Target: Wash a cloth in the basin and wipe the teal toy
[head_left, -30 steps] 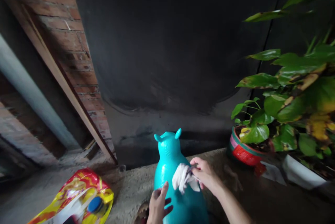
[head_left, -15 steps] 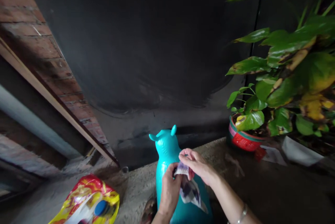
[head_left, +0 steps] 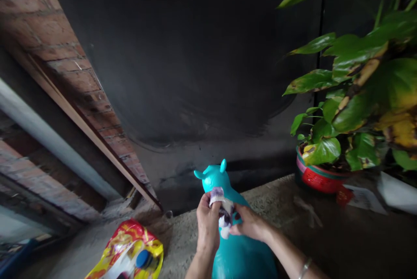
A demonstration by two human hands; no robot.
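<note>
- Presently, the left hand (head_left: 207, 223) is closed around a crumpled white cloth with dark smudges (head_left: 222, 208), fingers wrapped about its upper part.
- The right hand (head_left: 249, 224) pinches the lower part of the same cloth between thumb and fingers; a thin bracelet (head_left: 305, 266) sits on that wrist.
- The cloth lies against the neck of a glossy turquoise inflatable animal toy with two small ears (head_left: 215, 175), just below its head.
- The toy stands upright on a rough concrete ledge (head_left: 273, 194), directly before the person.
- A red and yellow plastic bag (head_left: 127, 250) holding a blue-capped item lies on the ledge, to the left and well apart from the toy.
- A red woven pot with a green leafy plant (head_left: 317, 177) stands on the ledge to the right, against a dark wall (head_left: 195, 53).
- A brick wall (head_left: 48, 31) rises at the left.
</note>
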